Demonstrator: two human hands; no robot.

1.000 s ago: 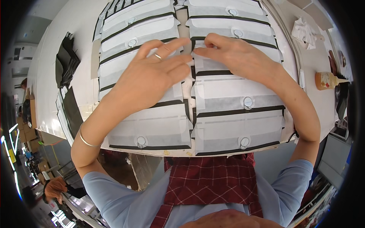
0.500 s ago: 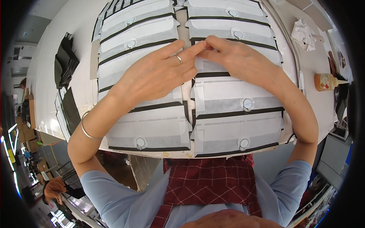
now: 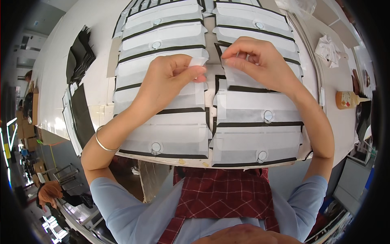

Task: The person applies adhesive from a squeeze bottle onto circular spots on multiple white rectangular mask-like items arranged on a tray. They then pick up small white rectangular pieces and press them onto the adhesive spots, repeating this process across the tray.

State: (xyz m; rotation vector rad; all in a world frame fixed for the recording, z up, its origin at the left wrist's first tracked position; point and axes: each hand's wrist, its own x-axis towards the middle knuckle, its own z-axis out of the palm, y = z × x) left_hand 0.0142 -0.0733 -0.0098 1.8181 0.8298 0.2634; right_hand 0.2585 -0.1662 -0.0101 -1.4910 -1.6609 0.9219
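Note:
Two columns of flat white-and-grey panels with black edge strips lie on the white table. Many bear a round clear disc (image 3: 268, 116) near the lower black edge. My left hand (image 3: 170, 77) is closed at the right end of the left column, with a thin translucent white strip (image 3: 199, 62) pinched between thumb and fingers. Whether the strip is joined to a panel I cannot tell. Across the gap, my right hand (image 3: 262, 61) pinches the left edge of a white panel (image 3: 239, 79) in the right column, raising its corner slightly. My right hand and forearm hide part of that panel.
Black sheets (image 3: 79, 57) lie stacked at the table's far left, with black and white pieces (image 3: 83, 118) nearer me. To the right are an amber squeeze bottle (image 3: 346, 100) and a crumpled white cloth (image 3: 327, 50). Another person (image 3: 53, 195) is in the left background.
My hands were together over the gap between the columns; they have parted. The left moved left and turned, now showing the translucent strip; the right moved slightly right, pinching the panel's edge.

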